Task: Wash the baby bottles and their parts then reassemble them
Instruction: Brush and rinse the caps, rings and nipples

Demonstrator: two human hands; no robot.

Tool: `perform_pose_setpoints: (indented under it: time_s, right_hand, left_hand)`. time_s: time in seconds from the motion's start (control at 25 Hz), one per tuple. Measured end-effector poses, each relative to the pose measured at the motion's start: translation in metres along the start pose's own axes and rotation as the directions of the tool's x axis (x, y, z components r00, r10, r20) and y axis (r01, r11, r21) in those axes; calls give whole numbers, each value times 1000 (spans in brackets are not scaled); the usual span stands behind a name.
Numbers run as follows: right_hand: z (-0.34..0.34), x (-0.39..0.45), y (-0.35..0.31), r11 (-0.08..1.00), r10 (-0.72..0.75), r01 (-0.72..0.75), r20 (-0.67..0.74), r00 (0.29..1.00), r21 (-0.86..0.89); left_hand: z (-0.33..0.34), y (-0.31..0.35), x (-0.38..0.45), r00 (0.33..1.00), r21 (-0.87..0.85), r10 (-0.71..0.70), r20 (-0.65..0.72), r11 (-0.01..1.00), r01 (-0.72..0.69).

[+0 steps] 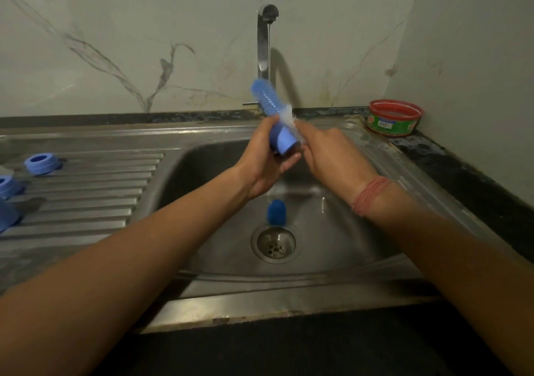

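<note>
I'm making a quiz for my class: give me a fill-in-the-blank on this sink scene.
1. The left hand grips a ____ baby bottle.
2. Water runs from the ____ above the hands.
3. A blue sponge lies in the sink just behind the ____.
4. The round tub on the counter has a ____ rim.

Missing: blue; tap; drain; red

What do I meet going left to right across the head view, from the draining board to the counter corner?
Blue bottle ring on the draining board → left hand gripping the blue bottle part → right hand → red-rimmed tub.
</note>
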State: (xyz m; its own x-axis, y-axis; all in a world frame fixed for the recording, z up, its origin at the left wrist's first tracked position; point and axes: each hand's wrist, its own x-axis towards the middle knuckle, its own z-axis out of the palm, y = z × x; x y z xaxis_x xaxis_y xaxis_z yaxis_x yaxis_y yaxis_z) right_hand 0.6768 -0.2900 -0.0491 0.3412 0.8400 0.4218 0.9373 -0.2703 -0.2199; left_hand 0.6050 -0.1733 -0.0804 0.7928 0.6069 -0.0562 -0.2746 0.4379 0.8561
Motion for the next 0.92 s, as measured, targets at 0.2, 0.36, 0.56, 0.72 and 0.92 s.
perform_pose_setpoints:
  time_s: [0.2, 0.36, 0.56, 0.72, 0.92]
  right_hand:
    - [4, -3, -11, 997, -69, 70, -22, 997, 22]
    - [6, -5, -16, 991, -115, 118, -45, 992, 63]
    - [5, -1, -5, 995, -66, 69, -47, 997, 69]
    - [2, 1, 0, 995, -42, 48, -74, 996, 88]
    - [-4, 5, 8, 998, -46, 51, -112, 993, 44]
  left_hand:
    - [-24, 20, 14, 984, 26, 163, -66, 986, -162]
    - [-32, 25, 17, 962, -9, 244, -122, 969, -247]
    - [-18, 16, 7, 994, -127, 112, 1, 986, -111]
    - [5, -11, -3, 995, 101, -3, 104, 995, -8]
    - [-9, -5, 6, 989, 359, 145, -4, 924, -134]
